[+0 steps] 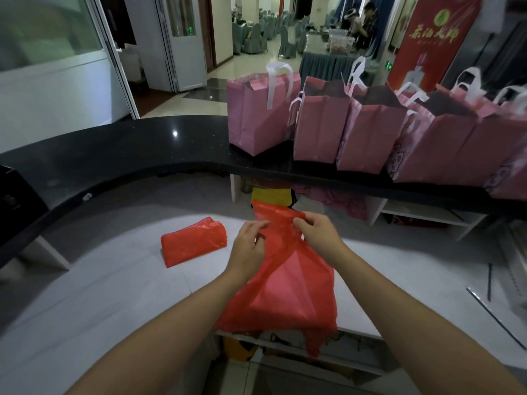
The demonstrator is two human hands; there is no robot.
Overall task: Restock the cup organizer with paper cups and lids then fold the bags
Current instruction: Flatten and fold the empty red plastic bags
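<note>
Well into the bag-folding stage, by the look of it. No cup organizer, paper cups or lids anywhere in view — so impossible to say from here whether the restocking is finished.

One red plastic bag (194, 242) already folded into a flat packet, lying on the white counter (114, 280) toward its left part, well apart from the near edge.

A second red bag (285, 295) still unfolded, spread lengthwise from the counter's middle to its near edge, with the bottom end drooping over that edge. Both hands at its far end: left hand (249, 243) with fingers curled, pinching the plastic; right hand (319, 235) likewise pinching the gathered top just beside it. Bag creased but not yet doubled over — probably being smoothed or lined up before the first fold.

Still to do, judging from this: fold this bag down to a packet. A row of pink tote bags (356, 129) standing open along the far black counter (128, 155); unclear whether those count.
</note>
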